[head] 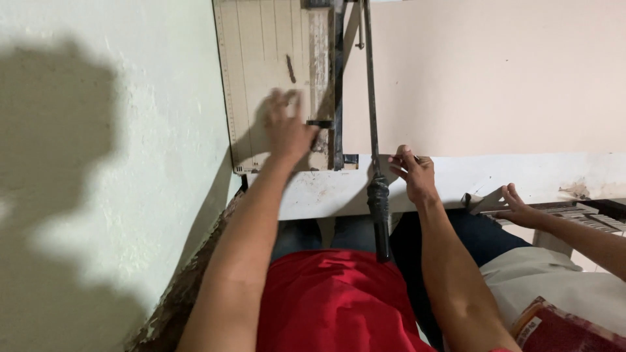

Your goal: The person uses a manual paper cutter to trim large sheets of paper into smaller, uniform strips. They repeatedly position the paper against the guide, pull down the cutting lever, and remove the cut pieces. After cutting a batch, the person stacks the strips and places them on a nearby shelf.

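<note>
Pale walls frame a worn white bench (pixel 495 177) as my left hand (pixel 287 130) presses flat, fingers spread, on the paper cutter (pixel 261 78); my right hand (pixel 412 173) curls loosely beside its lever handle (pixel 378 202). Steady downward pressure seems key before cutting.

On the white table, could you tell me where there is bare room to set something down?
The table is bare right of the right hand, up to another person's hand. It is crowded at the paper cutter, under the left hand and lever.
</note>
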